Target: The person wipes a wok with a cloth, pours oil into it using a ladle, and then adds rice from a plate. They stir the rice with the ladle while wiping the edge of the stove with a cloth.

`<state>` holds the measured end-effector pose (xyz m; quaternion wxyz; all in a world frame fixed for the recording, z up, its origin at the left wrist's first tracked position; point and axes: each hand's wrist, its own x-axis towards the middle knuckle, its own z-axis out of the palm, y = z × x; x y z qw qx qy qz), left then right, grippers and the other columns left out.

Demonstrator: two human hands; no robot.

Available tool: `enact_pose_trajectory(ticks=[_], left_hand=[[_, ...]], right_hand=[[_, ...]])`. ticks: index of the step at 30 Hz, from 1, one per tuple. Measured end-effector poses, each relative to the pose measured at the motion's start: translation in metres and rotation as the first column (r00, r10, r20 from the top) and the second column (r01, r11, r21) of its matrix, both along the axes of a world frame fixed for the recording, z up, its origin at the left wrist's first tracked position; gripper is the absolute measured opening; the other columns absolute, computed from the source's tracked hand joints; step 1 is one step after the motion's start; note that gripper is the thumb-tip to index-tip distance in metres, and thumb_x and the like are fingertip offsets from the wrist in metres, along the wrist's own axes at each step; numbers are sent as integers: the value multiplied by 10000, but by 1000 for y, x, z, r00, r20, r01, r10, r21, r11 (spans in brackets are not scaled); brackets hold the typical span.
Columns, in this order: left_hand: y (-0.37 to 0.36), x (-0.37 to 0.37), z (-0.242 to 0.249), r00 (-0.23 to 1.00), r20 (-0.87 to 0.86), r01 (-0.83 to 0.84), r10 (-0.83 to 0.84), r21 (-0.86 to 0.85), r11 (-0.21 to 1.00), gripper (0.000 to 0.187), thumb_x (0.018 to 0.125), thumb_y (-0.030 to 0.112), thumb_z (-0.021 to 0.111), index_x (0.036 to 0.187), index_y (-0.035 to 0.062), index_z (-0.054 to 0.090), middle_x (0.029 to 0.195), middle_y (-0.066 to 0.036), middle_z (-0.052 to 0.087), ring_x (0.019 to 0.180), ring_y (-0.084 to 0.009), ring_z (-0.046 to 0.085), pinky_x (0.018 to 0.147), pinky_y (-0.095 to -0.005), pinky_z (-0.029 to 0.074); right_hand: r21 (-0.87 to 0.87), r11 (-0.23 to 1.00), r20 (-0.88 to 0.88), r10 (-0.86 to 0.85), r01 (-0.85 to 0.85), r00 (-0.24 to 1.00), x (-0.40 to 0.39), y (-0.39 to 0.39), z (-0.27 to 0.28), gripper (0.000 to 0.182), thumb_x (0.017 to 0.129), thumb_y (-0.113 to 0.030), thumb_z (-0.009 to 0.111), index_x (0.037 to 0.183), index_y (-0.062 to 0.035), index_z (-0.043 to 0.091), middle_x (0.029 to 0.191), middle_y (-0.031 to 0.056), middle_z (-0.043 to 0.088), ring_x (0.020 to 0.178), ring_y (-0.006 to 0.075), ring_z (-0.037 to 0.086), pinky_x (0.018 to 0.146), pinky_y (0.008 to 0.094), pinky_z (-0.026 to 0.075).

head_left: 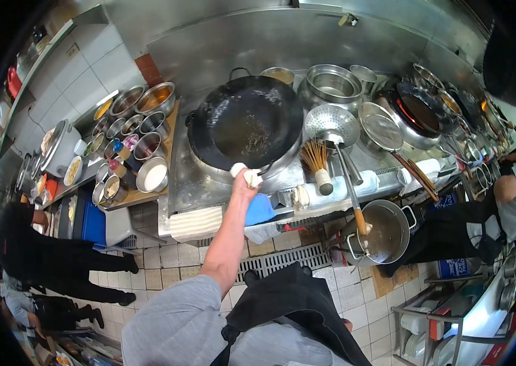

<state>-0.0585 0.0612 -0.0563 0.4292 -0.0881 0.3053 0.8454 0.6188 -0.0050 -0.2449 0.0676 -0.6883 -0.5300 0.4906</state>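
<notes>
My left hand point(247, 182) is closed around a folded white cloth point(238, 169) at the near rim of a large black wok point(209, 122). A thin layer of liquid with small bits lies in the bottom of the wok, which sits on the stove. The wok's near handle is partly covered by the hand and cloth. To the right are a bamboo wok brush point(315, 160) and a perforated strainer point(332, 126). Only a small patch of skin shows beside my apron on the right; my right hand cannot be made out.
Bowls of ingredients point(151, 175) crowd the left counter. Metal pots point(333, 83), a mesh skimmer point(382, 132) and another wok point(418, 110) stand to the right. A two-handled pot point(405, 229) is below the stove edge. Co-workers point(56, 256) stand on both sides.
</notes>
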Motion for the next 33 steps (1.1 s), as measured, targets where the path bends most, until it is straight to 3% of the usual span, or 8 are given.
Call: enact_pose_trajectory(ticks=[3, 10, 15, 18, 20, 25, 28, 33], left_hand=[[-28, -8, 9, 988, -138, -83, 72, -72, 994, 48, 738, 98, 581, 762, 112, 542, 659, -43, 596, 540, -198, 604, 455, -348, 502], [-84, -10, 65, 934, -285, -312, 217, -349, 884, 78, 740, 80, 591, 805, 87, 549, 650, -43, 570, 532, -196, 596, 446, -341, 497], [-111, -4, 102, 945, -295, -275, 141, -484, 831, 74, 784, 152, 557, 816, 87, 539, 627, -50, 555, 488, -215, 562, 375, -357, 381], [-119, 4, 121, 945, -304, -276, 122, -538, 797, 56, 800, 159, 544, 800, 105, 530, 617, -48, 550, 482, -222, 559, 381, -359, 384], [-123, 5, 128, 952, -291, -240, 95, -518, 821, 52, 814, 167, 533, 794, 120, 527, 613, -45, 549, 488, -231, 566, 381, -355, 379], [-118, 10, 135, 992, -122, -44, -12, -440, 897, 100, 851, 224, 493, 783, 160, 530, 595, -23, 540, 539, -276, 605, 389, -341, 364], [-100, 30, 139, 999, 44, 23, -8, -345, 938, 147, 838, 249, 494, 746, 136, 520, 664, -71, 554, 577, -324, 588, 406, -335, 379], [-52, 57, 135, 968, 250, 60, 3, -242, 969, 160, 824, 268, 482, 794, 113, 509, 793, -192, 550, 666, -341, 574, 424, -319, 385]], right_hand=[[85, 981, 43, 169, -173, 985, 52, -33, -112, 338, 742, -165, 640, 950, 101, 625, 691, 144, 642, 609, 229, 618, 549, 336, 485], [49, 939, 18, 340, -340, 940, 34, -37, -127, 323, 742, -169, 637, 927, 95, 636, 752, 163, 659, 662, 247, 636, 604, 342, 495], [181, 806, -24, 576, -563, 817, 22, -17, -159, 314, 741, -173, 635, 910, 91, 645, 795, 177, 672, 699, 260, 648, 643, 347, 503], [-89, 981, -20, 173, -174, 985, -44, 29, -53, 347, 745, -173, 625, 966, 94, 633, 840, 207, 670, 748, 264, 660, 684, 337, 511], [-12, 973, -21, 230, -230, 973, -68, 44, -24, 355, 749, -163, 621, 993, 95, 624, 845, 215, 668, 753, 269, 661, 695, 335, 514], [30, 975, -58, 223, -222, 973, -81, 55, -4, 389, 765, -139, 615, 1072, 97, 588, 849, 217, 663, 721, 263, 658, 600, 338, 530], [-129, 959, -23, 250, -251, 968, -75, 55, 8, 371, 773, -135, 621, 1065, 91, 589, 782, 179, 652, 631, 232, 634, 482, 344, 513], [-240, 969, -90, 35, -56, 995, -23, 37, -51, 338, 752, -130, 638, 1022, 69, 590, 595, 89, 564, 443, 182, 525, 369, 343, 459]])
